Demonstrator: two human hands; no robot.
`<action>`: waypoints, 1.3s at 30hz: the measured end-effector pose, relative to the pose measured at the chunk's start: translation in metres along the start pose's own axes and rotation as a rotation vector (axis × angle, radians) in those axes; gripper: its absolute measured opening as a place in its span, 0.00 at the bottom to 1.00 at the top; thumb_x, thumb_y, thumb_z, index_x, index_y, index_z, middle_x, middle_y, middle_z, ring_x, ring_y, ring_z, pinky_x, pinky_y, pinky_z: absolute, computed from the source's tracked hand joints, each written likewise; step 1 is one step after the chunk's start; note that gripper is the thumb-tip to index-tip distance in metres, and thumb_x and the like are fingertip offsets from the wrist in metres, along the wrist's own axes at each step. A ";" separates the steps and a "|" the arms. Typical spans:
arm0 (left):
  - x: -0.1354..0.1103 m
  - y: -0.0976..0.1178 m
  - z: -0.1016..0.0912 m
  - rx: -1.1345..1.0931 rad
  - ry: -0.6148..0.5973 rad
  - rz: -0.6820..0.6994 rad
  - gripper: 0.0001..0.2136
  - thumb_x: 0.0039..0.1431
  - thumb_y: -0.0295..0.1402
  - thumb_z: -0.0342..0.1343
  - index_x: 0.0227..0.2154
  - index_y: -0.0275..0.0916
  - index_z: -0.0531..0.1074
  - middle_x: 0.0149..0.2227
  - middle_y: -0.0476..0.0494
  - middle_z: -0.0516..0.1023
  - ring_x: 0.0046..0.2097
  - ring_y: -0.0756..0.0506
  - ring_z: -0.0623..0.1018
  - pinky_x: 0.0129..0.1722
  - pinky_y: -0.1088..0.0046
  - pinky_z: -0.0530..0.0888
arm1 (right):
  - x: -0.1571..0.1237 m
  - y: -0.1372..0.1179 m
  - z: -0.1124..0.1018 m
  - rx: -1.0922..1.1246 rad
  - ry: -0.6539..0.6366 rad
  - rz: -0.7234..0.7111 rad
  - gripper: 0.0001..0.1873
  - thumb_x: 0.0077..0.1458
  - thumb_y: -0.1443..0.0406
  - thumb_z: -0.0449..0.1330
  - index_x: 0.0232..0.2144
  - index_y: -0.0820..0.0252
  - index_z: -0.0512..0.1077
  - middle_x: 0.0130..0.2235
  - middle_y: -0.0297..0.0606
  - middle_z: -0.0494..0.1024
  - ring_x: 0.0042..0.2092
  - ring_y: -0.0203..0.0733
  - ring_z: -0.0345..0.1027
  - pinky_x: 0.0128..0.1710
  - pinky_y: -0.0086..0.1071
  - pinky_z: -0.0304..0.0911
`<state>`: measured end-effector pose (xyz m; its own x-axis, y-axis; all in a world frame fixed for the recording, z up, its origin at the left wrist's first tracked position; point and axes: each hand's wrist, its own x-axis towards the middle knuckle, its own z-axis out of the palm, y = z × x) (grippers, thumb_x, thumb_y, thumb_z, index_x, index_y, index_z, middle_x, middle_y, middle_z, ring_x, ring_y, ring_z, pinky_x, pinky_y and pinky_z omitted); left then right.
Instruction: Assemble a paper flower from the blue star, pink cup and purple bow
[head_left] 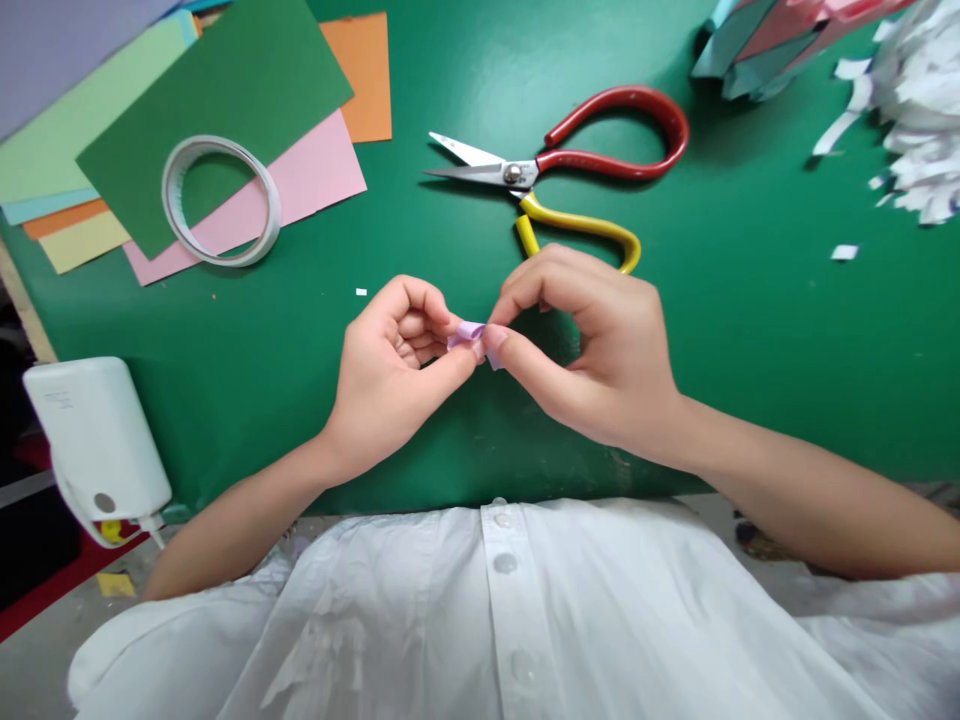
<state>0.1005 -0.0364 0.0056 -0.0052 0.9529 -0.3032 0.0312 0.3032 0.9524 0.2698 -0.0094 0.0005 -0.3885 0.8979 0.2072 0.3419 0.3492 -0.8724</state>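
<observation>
Between my two hands is a small piece of light purple paper (469, 331), curled into a loop. My left hand (401, 375) pinches its left side between thumb and fingers. The thumb and index finger of my right hand (592, 345) close on its right end, where a bit of the paper shows below the thumb. Both hands are just above the green tabletop, near its front edge. Beyond my right hand lie scissors (517, 175) with spread blades, one red handle and one yellow handle; the knuckles hide part of the yellow one.
At the left back, a roll of tape (171, 200) rests on coloured paper sheets (247, 80). A white power bank (101, 430) with a cable sits at the left edge. Shredded white paper (922, 110) and a pink-and-blue paper object (772, 50) are at the right back.
</observation>
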 end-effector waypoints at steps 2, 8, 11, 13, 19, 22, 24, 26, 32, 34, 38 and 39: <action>0.000 0.000 0.000 0.006 0.007 -0.001 0.14 0.47 0.24 0.66 0.28 0.40 0.64 0.26 0.55 0.73 0.28 0.55 0.76 0.29 0.81 0.78 | -0.001 0.001 0.000 -0.040 0.007 -0.025 0.07 0.58 0.68 0.60 0.27 0.57 0.69 0.30 0.34 0.76 0.33 0.38 0.69 0.36 0.35 0.65; -0.001 -0.001 0.000 -0.013 -0.010 0.018 0.15 0.48 0.23 0.65 0.25 0.40 0.60 0.26 0.56 0.70 0.28 0.55 0.73 0.30 0.80 0.77 | -0.002 0.001 0.001 -0.067 -0.018 -0.048 0.09 0.61 0.68 0.58 0.27 0.58 0.70 0.31 0.35 0.76 0.34 0.38 0.68 0.38 0.35 0.65; -0.002 -0.001 0.001 -0.018 -0.027 0.026 0.16 0.49 0.26 0.66 0.25 0.40 0.59 0.26 0.56 0.68 0.28 0.55 0.72 0.31 0.79 0.77 | -0.001 0.000 -0.001 0.003 -0.036 0.002 0.09 0.61 0.67 0.59 0.27 0.56 0.71 0.30 0.34 0.77 0.34 0.38 0.69 0.38 0.36 0.66; -0.001 -0.002 0.001 -0.019 -0.034 0.013 0.16 0.50 0.28 0.67 0.27 0.41 0.61 0.27 0.55 0.69 0.29 0.55 0.73 0.32 0.78 0.77 | 0.001 -0.001 -0.002 0.075 -0.039 0.051 0.10 0.61 0.64 0.60 0.27 0.55 0.71 0.30 0.34 0.77 0.34 0.39 0.70 0.38 0.36 0.67; 0.003 -0.005 -0.004 -0.075 -0.017 -0.036 0.19 0.51 0.35 0.70 0.31 0.41 0.61 0.30 0.54 0.74 0.31 0.53 0.79 0.35 0.74 0.80 | -0.001 -0.001 0.000 0.111 0.002 0.088 0.07 0.58 0.61 0.63 0.39 0.53 0.71 0.36 0.34 0.78 0.38 0.41 0.72 0.37 0.37 0.69; 0.004 -0.005 -0.005 -0.113 -0.022 -0.073 0.18 0.50 0.35 0.70 0.31 0.41 0.62 0.28 0.55 0.75 0.29 0.53 0.79 0.33 0.75 0.79 | -0.004 -0.002 0.003 0.100 0.046 0.065 0.07 0.58 0.64 0.63 0.39 0.52 0.70 0.36 0.33 0.77 0.37 0.40 0.72 0.35 0.37 0.68; 0.004 -0.004 -0.005 -0.126 -0.033 -0.092 0.17 0.51 0.34 0.69 0.32 0.42 0.63 0.27 0.56 0.76 0.28 0.52 0.80 0.32 0.75 0.79 | -0.004 -0.001 0.006 0.123 0.071 0.078 0.04 0.59 0.65 0.61 0.38 0.52 0.70 0.35 0.33 0.77 0.36 0.39 0.72 0.35 0.36 0.69; 0.003 -0.004 -0.005 -0.121 -0.051 -0.100 0.16 0.51 0.33 0.69 0.33 0.42 0.64 0.27 0.55 0.77 0.30 0.51 0.82 0.32 0.75 0.80 | -0.003 0.000 0.006 0.153 0.085 0.108 0.02 0.60 0.65 0.60 0.37 0.53 0.70 0.34 0.33 0.77 0.35 0.39 0.72 0.35 0.36 0.70; 0.002 -0.002 -0.009 -0.058 -0.064 -0.057 0.14 0.52 0.29 0.67 0.38 0.41 0.68 0.32 0.51 0.79 0.32 0.50 0.83 0.31 0.76 0.79 | -0.001 0.003 0.005 0.191 0.076 0.172 0.05 0.60 0.62 0.62 0.38 0.53 0.70 0.35 0.34 0.77 0.36 0.40 0.73 0.36 0.36 0.72; 0.001 0.001 -0.011 0.011 -0.066 -0.034 0.16 0.50 0.28 0.68 0.40 0.42 0.70 0.37 0.49 0.80 0.30 0.52 0.80 0.29 0.77 0.77 | -0.002 0.003 0.005 0.181 0.081 0.169 0.05 0.60 0.62 0.61 0.39 0.53 0.70 0.34 0.33 0.77 0.36 0.40 0.73 0.35 0.36 0.72; 0.000 0.008 -0.019 0.224 -0.034 0.092 0.13 0.52 0.30 0.67 0.39 0.42 0.72 0.45 0.46 0.78 0.26 0.56 0.73 0.24 0.76 0.70 | -0.003 0.007 0.005 0.066 0.117 0.142 0.06 0.58 0.63 0.62 0.39 0.53 0.69 0.32 0.32 0.78 0.30 0.37 0.72 0.28 0.33 0.67; 0.000 0.009 -0.022 0.296 0.001 0.138 0.11 0.54 0.30 0.66 0.39 0.43 0.72 0.46 0.47 0.77 0.26 0.56 0.73 0.23 0.75 0.69 | -0.003 0.008 0.006 0.009 0.125 0.130 0.07 0.57 0.64 0.62 0.39 0.54 0.69 0.31 0.31 0.78 0.28 0.36 0.70 0.26 0.32 0.65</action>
<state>0.0789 -0.0338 0.0148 0.0185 0.9850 -0.1718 0.3205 0.1569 0.9342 0.2689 -0.0109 -0.0101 -0.2316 0.9618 0.1457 0.3746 0.2264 -0.8991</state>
